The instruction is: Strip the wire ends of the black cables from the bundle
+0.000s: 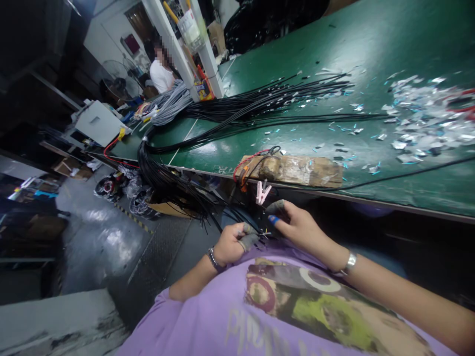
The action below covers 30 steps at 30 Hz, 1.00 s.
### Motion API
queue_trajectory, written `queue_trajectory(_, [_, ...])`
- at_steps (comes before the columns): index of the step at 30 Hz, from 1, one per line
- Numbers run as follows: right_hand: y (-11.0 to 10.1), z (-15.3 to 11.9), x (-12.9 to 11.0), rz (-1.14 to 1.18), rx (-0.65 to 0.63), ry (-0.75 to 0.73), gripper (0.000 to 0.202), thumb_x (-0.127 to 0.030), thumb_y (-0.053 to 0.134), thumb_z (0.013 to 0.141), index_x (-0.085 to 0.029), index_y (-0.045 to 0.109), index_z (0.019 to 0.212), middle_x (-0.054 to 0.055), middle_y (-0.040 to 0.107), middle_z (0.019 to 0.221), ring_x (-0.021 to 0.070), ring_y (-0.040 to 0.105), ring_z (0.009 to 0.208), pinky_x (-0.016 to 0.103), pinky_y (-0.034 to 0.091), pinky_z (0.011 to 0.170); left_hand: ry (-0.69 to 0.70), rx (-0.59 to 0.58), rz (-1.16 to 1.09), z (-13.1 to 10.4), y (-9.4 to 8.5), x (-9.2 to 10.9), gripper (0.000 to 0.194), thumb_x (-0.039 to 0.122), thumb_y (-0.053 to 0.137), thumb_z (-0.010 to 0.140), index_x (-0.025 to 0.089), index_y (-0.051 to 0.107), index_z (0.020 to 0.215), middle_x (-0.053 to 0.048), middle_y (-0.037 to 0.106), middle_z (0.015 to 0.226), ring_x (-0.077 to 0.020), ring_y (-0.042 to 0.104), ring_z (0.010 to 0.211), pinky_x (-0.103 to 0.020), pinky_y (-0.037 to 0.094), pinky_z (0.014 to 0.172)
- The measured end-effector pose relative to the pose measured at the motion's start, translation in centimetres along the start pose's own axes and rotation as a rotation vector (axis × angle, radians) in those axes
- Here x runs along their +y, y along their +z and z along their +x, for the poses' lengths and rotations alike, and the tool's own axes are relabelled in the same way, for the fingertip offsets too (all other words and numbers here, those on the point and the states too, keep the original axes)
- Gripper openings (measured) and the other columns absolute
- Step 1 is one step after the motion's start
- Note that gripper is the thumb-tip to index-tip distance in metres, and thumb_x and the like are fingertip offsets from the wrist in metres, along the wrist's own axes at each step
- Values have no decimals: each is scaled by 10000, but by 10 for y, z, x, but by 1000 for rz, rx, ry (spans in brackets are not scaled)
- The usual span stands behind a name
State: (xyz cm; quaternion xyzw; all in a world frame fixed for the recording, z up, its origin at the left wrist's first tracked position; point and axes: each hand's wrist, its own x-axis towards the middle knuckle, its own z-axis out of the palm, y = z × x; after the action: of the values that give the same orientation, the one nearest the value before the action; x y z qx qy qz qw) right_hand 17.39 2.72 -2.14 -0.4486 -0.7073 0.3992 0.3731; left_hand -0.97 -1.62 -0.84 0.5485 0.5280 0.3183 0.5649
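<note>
My left hand [232, 243] is closed in a pinch, with grey coverings on its fingertips. It grips a black cable whose stripped end [264, 234] shows thin white and yellow wires. Just right of it, my right hand [297, 222] has its fingers curled together, one tip wrapped in blue and another in grey. Whatever lies between those fingers is too small to make out. Above the right hand, a pink clip [262, 192] hangs at the table edge beside a worn wooden block [297, 170] with red and black wires around one end.
Black cables [260, 101] lie in a long bundle across the green table [389, 44], some drooping over its edge. Foil and blue scraps [426, 118] litter the right side. A white post [170, 44] stands at the back. Another person [161, 74] sits farther off, near a fan.
</note>
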Motion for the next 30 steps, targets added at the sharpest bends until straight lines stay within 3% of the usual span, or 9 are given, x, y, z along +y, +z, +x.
queue_trajectory(4, [-6, -5, -7, 98, -59, -129, 105, -265, 501, 808, -202, 568, 861, 33, 646, 785, 171, 605, 691, 285, 508, 627, -74, 41, -16, 2, -5, 4, 443, 556, 678, 662, 148, 505, 642, 63, 438, 452, -36, 316, 393, -173, 249, 407])
queue_trajectory(8, [-9, -8, -17, -135, -102, -367, 224, -130, 527, 720, -199, 579, 927, 59, 649, 855, 197, 576, 762, 319, 486, 675, -39, 36, 46, 2, -4, 4, 433, 554, 654, 686, 149, 507, 641, 61, 425, 478, -43, 316, 431, -177, 261, 424])
queue_trajectory(11, [-6, -7, -23, -287, -165, -452, 291, -54, 513, 638, -197, 588, 879, 55, 637, 763, 208, 548, 739, 302, 455, 629, 64, 30, 188, 1, -3, 4, 349, 472, 644, 723, 140, 550, 663, 37, 483, 535, -64, 380, 492, -187, 316, 474])
queue_trajectory(14, [-3, -6, -26, -336, -194, -382, 273, -47, 506, 604, -195, 584, 820, 38, 601, 688, 194, 537, 682, 277, 428, 586, 185, 18, 374, -1, -3, 3, 280, 414, 601, 773, 141, 598, 710, 3, 559, 619, -94, 459, 565, -209, 366, 539])
queue_trajectory(18, [0, -4, -20, -247, -165, -118, 166, -119, 501, 653, -202, 562, 782, 25, 606, 701, 176, 562, 650, 268, 438, 587, 369, 74, 564, -4, -3, 1, 367, 495, 601, 758, 157, 586, 616, -11, 533, 575, -110, 462, 558, -234, 373, 555])
queue_trajectory(20, [-1, 0, -14, -177, -121, -15, 100, -171, 497, 691, -208, 554, 765, 21, 623, 707, 178, 580, 653, 276, 452, 597, 384, 97, 472, -4, -3, 0, 402, 530, 603, 749, 160, 575, 593, -17, 539, 572, -107, 473, 553, -231, 381, 552])
queue_trajectory(23, [-2, 6, -9, 12, -45, 44, 79, -243, 490, 738, -213, 560, 758, 16, 638, 712, 178, 596, 663, 291, 478, 618, 219, 169, 124, -4, -3, -3, 444, 577, 611, 728, 160, 538, 595, 9, 521, 511, -74, 437, 454, -199, 342, 457])
queue_trajectory(26, [3, 8, -9, 249, -75, 55, 140, -328, 519, 758, -204, 582, 778, 29, 656, 748, 184, 613, 701, 313, 513, 650, 54, 299, -217, -1, -5, -7, 493, 634, 640, 659, 168, 492, 599, 63, 428, 398, -37, 291, 322, -181, 194, 341])
queue_trajectory(30, [12, 7, -13, 427, -130, 118, 184, -352, 601, 718, -194, 581, 810, 31, 670, 753, 180, 629, 685, 317, 536, 636, 22, 359, -389, 2, -7, -12, 499, 599, 728, 566, 167, 482, 600, 77, 414, 364, -26, 257, 296, -178, 134, 324])
